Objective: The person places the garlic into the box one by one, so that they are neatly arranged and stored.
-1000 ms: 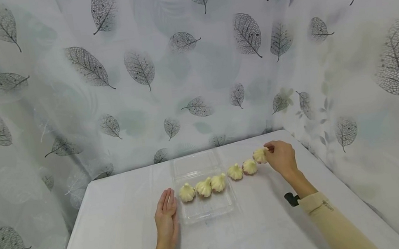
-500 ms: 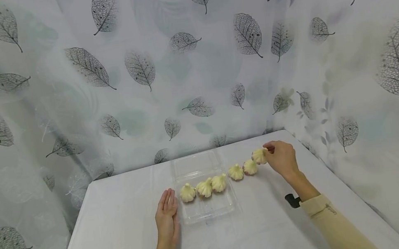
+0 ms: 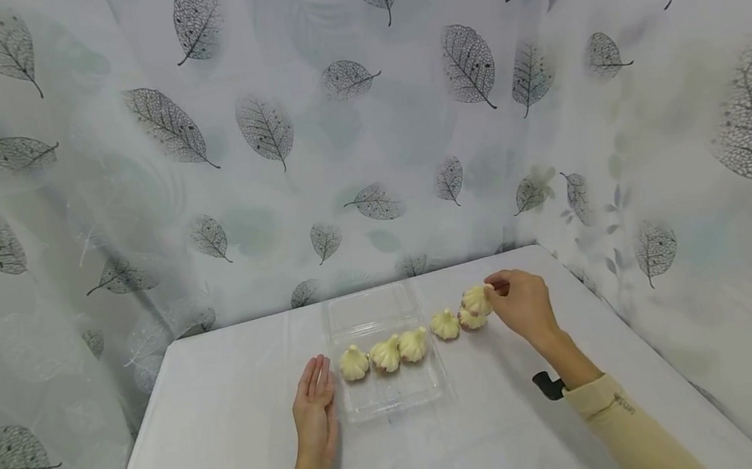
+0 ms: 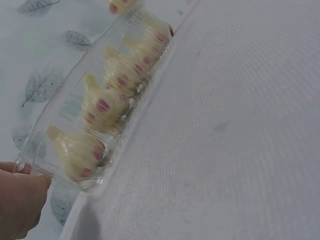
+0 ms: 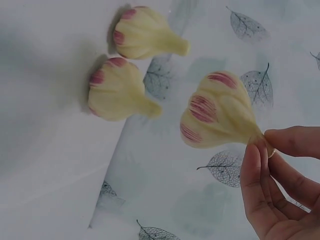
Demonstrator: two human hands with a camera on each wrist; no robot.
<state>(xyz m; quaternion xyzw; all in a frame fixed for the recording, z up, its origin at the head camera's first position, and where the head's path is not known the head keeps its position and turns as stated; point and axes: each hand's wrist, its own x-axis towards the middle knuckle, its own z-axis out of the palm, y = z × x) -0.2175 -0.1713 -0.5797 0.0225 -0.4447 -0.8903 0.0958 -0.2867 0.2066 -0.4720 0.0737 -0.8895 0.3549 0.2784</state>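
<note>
My right hand [image 3: 524, 304] pinches a garlic bulb [image 5: 212, 112] by its stem. In the right wrist view this bulb, cream with purple-pink streaks, hangs raised off the table. Just below it in the head view lies another garlic bulb [image 3: 473, 321], partly hidden, with a further garlic bulb [image 3: 444, 325] to its left. An open clear plastic box [image 3: 397, 405] holds a row of three garlic bulbs [image 3: 385, 354]. Along the box's left side, my left hand [image 3: 313, 413] lies with straight fingers. The left wrist view shows its fingertips at the box's end wall [image 4: 42, 167].
The box's clear lid [image 3: 367, 307] lies folded back behind it. Everything stands on a white-covered table [image 3: 244, 423]. Leaf-print curtains [image 3: 365, 142] hang close behind the table and along both sides.
My right hand has moved left with the pinched garlic bulb, which now overlaps the nearest bulb on the table in the head view. The left hand and the box have stayed in place.
</note>
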